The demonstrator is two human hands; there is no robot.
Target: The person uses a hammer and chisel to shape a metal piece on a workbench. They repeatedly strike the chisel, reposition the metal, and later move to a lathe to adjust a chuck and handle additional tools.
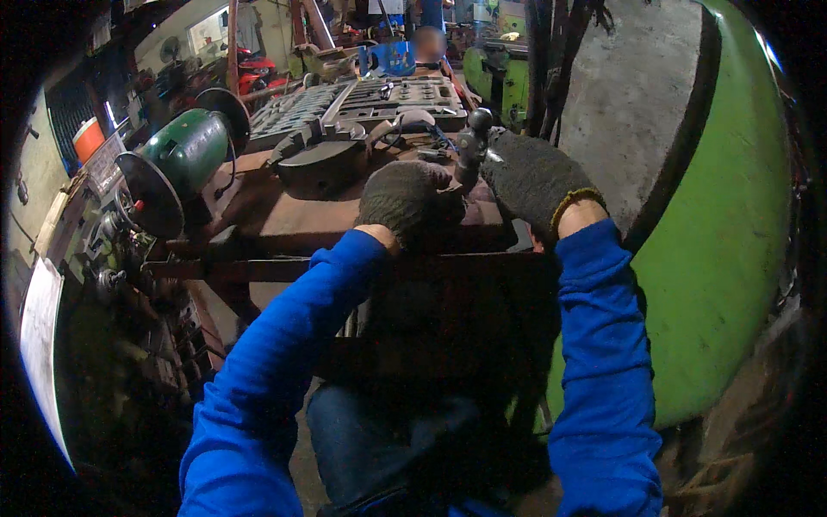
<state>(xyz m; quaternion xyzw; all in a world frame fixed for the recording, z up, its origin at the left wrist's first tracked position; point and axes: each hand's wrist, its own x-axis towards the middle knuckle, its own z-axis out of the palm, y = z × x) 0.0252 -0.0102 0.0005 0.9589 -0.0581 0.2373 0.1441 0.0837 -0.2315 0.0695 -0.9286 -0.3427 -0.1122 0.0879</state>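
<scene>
My right hand (536,177), in a dark knit glove, is closed beside a ball-peen hammer (474,145). The hammer's rounded metal head stands up at the glove's left side, and its handle is hidden in the grip. My left hand (401,200), gloved the same way, is curled just left of the hammer head, above the front edge of the reddish-brown worktable (245,207). Whatever its fingers close on is hidden in shadow. Just beyond my left hand a round, dark metal lathe chuck (320,164) lies on the tabletop.
Trays of sockets and wrenches (401,96) lie farther back on the table. A green bench grinder (185,153) stands at the left. A large green machine body (719,284) with a grey panel (629,95) borders the right side. A person (428,43) is in the background.
</scene>
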